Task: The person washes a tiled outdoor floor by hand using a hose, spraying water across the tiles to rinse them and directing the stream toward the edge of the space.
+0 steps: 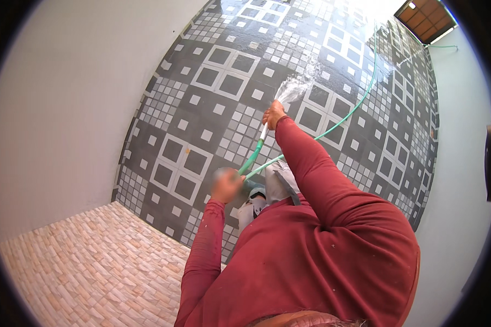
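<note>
My right hand (274,114) is closed around the white tube (264,132) at the end of a green garden hose (251,158). Water (295,88) fans out past its fingers, away from me, over the patterned floor. Nearer my body, my left hand (227,186) holds the hose where it doubles back; a blur covers much of this hand, so its fingers are partly unclear. From there a lighter green length passes under my right forearm and off along the floor.
Black, grey and white tiles (256,73) cover the floor, wet and shiny at the far end. The trailing hose curves toward the far right, near a brown door (424,20). Pale walls (82,109) flank both sides. A beige brick-patterned surface (93,267) lies at lower left.
</note>
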Demonstrator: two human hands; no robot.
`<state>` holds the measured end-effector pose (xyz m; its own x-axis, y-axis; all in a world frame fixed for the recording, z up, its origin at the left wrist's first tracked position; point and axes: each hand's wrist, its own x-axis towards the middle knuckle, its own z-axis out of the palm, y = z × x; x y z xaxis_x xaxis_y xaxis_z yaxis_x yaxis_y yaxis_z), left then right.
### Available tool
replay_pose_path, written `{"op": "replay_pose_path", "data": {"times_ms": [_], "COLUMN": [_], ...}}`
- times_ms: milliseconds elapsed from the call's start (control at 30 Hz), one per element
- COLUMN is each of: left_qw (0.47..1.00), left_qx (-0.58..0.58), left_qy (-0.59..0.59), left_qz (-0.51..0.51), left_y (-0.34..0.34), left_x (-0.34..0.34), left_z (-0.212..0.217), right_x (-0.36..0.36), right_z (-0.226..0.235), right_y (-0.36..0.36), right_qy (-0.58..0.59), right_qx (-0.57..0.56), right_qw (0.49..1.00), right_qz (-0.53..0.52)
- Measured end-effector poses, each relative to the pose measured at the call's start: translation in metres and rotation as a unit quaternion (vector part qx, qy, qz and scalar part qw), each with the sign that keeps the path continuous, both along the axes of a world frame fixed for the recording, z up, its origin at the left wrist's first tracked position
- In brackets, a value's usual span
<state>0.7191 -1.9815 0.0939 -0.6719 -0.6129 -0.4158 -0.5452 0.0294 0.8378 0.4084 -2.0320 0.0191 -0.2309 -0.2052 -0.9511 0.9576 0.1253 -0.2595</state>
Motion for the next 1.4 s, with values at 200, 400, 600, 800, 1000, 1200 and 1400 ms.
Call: {"op": "replay_pose_path", "data": {"times_ms": [200, 400, 600, 800, 1000, 1200, 1400], "left_qw": [0.995, 0.929, 0.854, 0.885, 0.966, 0.965, 0.909], "left_qx": [0.072, 0.329, 0.449, 0.366, 0.156, -0.051, -0.38], "left_qy": [0.075, 0.082, 0.065, -0.219, -0.081, -0.046, -0.056], "left_qz": [0.005, 0.148, 0.254, 0.189, 0.188, 0.253, 0.16], "left_y": [-0.087, -0.179, -0.273, -0.332, -0.377, -0.533, -0.719], "left_x": [-0.009, -0.022, -0.022, 0.038, 0.218, 0.331, 0.297], "left_z": [-0.035, -0.065, -0.095, -0.119, -0.123, -0.041, 0.109], "right_x": [0.04, 0.084, 0.174, 0.214, 0.254, 0.303, 0.313], "right_z": [0.012, -0.031, -0.045, -0.095, -0.153, -0.15, -0.159], "right_y": [-0.104, -0.172, -0.2, -0.272, -0.337, -0.397, -0.449], "right_qy": [0.007, 0.053, 0.035, 0.109, 0.466, 0.403, 0.445], "right_qx": [-0.026, -0.091, -0.164, -0.085, 0.013, 0.029, 0.055], "right_qw": [0.999, 0.979, 0.943, 0.963, 0.767, 0.734, 0.73], "right_qz": [0.019, 0.174, 0.288, 0.233, 0.44, 0.546, 0.515]}}
